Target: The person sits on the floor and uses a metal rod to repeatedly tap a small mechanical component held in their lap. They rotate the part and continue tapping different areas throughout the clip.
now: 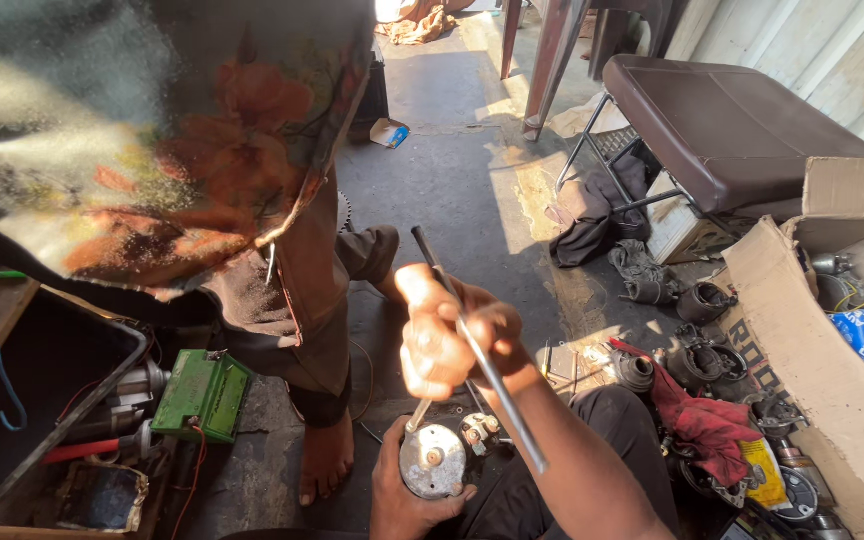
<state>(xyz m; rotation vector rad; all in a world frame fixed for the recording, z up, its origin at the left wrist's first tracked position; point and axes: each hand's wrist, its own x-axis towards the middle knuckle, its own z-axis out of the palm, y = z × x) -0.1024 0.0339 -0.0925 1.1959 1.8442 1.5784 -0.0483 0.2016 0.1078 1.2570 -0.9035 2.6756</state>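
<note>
Nearest the camera, the left hand [402, 500] cups a small round metal motor part [433, 461] from below, its fingers closed around the lower rim; the part sits low in the centre of the view, just above the person's dark-trousered lap. Directly above it, the right hand [447, 335] is wrapped tight around a long thin metal rod [479, 352], which runs diagonally from upper left to lower right across the fist. A short light-coloured tool tip [418, 415] extends from under this hand down to the top of the motor part.

To the left, a green rectangular device [202, 395] with wires rests beside a dark tray [52, 380]. A second person stands just behind it, one bare foot [324, 455] on the concrete floor [452, 170]. To the right lie a red rag [697, 420], scattered dark metal parts [702, 360] and an open cardboard box [812, 350]. Farther back stands a brown padded bench [722, 125] on a metal frame.
</note>
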